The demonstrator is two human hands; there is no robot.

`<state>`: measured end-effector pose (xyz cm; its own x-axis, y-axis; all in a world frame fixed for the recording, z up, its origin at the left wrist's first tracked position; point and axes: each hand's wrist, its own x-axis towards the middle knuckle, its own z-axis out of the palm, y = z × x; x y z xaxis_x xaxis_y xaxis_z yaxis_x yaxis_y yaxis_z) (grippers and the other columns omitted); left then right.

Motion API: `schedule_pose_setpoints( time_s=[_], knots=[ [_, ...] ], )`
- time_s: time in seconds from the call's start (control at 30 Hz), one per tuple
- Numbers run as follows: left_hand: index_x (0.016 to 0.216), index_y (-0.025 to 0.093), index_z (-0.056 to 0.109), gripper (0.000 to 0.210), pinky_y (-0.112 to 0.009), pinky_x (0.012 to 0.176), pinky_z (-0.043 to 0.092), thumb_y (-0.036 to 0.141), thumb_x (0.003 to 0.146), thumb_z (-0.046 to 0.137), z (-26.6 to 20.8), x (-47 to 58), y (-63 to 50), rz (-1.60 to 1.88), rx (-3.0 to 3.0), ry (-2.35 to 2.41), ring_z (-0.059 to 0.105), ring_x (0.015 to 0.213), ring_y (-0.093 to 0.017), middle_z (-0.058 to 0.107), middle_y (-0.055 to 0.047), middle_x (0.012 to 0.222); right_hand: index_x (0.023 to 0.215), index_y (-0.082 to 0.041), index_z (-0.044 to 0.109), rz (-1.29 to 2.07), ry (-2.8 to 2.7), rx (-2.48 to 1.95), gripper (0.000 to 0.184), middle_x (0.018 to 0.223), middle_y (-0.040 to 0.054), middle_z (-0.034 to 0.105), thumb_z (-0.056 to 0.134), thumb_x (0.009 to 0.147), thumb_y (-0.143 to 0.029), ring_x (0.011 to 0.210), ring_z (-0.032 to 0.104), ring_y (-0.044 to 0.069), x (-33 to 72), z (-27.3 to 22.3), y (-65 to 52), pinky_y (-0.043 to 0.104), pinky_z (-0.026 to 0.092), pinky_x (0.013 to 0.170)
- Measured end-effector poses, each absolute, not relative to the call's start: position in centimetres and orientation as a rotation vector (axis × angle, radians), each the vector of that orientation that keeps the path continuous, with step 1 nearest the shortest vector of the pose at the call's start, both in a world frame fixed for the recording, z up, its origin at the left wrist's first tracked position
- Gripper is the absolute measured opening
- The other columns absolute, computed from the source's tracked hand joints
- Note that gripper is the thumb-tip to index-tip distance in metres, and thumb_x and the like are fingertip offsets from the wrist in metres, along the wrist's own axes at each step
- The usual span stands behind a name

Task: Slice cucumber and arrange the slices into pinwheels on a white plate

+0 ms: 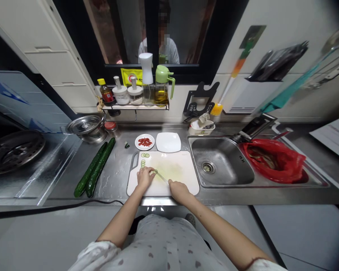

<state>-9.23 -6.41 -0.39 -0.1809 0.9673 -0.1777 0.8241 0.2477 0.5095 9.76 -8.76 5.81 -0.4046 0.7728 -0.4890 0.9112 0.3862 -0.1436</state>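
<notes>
My right hand (179,191) grips one knife (161,177), angled over one cutting board (186,180). My left hand (144,178) is at one cucumber slice (155,171) by the blade; whether it pinches it, I cannot tell. Two whole cucumbers (101,168) lie left of the board, two white plates (168,142) behind.
</notes>
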Motion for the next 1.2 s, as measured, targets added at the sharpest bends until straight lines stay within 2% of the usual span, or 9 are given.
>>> schedule_pose_setpoints(
  time_s=[0.37, 1.2],
  knots=[
    [0.1, 0.025, 0.066, 0.021, -0.034, 0.085, 0.036, 0.034, 0.081, 0.062, -0.5, -9.05, -6.33, 0.384, 1.598, 2.109, 0.054, 0.103, -0.023, 0.066, -0.004, 0.1, 0.114, -0.012, 0.052, -0.575, 2.299, 1.462, 0.031, 0.099, 0.0176, 0.068, 0.039, 0.087, -0.006, 0.098, 0.066, 0.025, 9.98, 6.18, -8.82, 0.032, 0.047, 0.077],
    [0.098, 0.025, 0.067, 0.02, -0.036, 0.089, 0.034, 0.035, 0.082, 0.06, 0.16, -8.87, -6.43, 0.347, 1.582, 2.117, 0.053, 0.107, -0.024, 0.067, -0.005, 0.103, 0.113, -0.012, 0.053, -0.568, 2.304, 1.461, 0.031, 0.099, 0.0182, 0.068, 0.037, 0.087, -0.006, 0.097, 0.066, 0.025, 9.92, 6.1, -8.44, 0.033, 0.048, 0.077]
  ],
)
